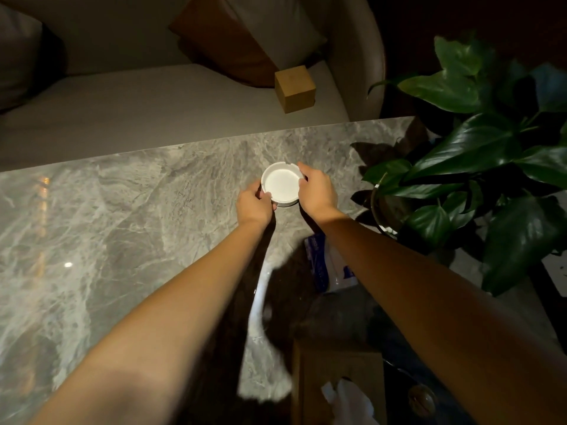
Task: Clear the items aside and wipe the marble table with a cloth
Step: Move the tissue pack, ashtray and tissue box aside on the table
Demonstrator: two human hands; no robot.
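A round white ashtray (282,183) with notches in its rim sits on the grey marble table (138,216), near the far edge. My left hand (254,207) grips its near-left rim. My right hand (317,190) holds its right rim, fingers curled over the edge. Both arms stretch forward across the table. No cloth is visible in either hand.
A potted plant (478,167) with large green leaves stands on the table at the right. A blue and white packet (334,268) lies under my right forearm. A wooden tissue box (337,388) sits near the front. A wooden cube (295,88) rests on the sofa seat beyond the table.
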